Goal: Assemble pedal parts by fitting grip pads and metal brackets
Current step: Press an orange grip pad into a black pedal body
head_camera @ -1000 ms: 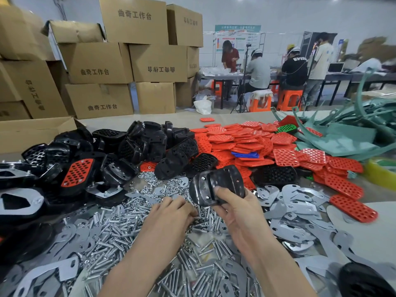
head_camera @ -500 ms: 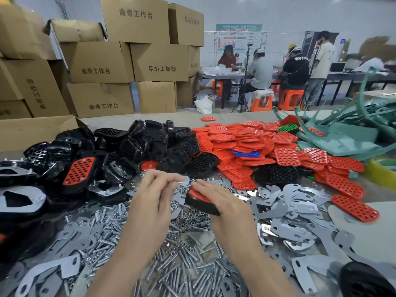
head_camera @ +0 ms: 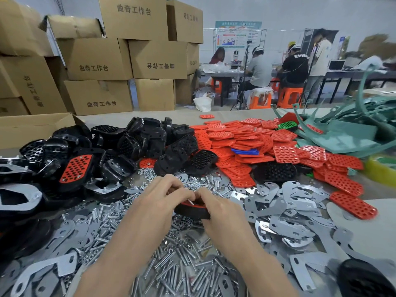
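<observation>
Head view: the left hand [head_camera: 158, 202] has closed in to meet the right hand [head_camera: 216, 209] at one black, red-padded pedal [head_camera: 192, 212], held just above the loose bolts [head_camera: 171, 269]. The right hand curls round the pedal; the left pinches one slim bolt [head_camera: 189, 202] at its upper edge. Heaps of black pedal bodies [head_camera: 154, 136], red grip pads [head_camera: 242, 142] and metal brackets [head_camera: 285, 213] surround them.

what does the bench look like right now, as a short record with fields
left hand: pinches a thin bolt against the pedal top
right hand: grips the pedal, black with a red edge showing
behind: black pedal shells left, red grip pads right
near: bolts under the hands, metal brackets to the right
</observation>
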Available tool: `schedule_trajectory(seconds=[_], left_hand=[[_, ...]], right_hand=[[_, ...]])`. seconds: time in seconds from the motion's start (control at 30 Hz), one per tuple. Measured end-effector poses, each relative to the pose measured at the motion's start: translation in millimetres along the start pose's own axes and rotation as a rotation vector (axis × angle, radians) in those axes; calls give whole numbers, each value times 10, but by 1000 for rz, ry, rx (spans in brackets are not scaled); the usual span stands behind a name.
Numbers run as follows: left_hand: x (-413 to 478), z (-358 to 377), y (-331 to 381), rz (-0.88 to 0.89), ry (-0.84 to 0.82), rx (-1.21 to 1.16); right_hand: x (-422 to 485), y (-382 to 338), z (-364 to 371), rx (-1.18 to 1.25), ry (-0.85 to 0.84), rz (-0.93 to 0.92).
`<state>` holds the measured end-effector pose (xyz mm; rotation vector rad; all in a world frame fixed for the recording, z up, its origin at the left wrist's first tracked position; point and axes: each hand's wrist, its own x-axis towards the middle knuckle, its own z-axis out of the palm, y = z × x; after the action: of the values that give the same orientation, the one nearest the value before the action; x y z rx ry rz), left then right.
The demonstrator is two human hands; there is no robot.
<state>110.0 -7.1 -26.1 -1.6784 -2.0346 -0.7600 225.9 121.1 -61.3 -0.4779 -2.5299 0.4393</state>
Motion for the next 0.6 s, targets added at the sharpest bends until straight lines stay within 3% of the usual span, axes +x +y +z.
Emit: schedule_trajectory(seconds=[0.13,0.2,0.33,0.6], left_hand=[[17,-67,0,70,-43,48],[6,-40,14,69,-64,-53],[-19,29,69,-139,-86,-401],[12,79,53,-457,-64,-631]], right_hand=[[25,-3,15,19,-84,19],[34,7,38,3,-95,16],[29,17,52,41,-64,46],[30,-44,-14,94,-54,97]])
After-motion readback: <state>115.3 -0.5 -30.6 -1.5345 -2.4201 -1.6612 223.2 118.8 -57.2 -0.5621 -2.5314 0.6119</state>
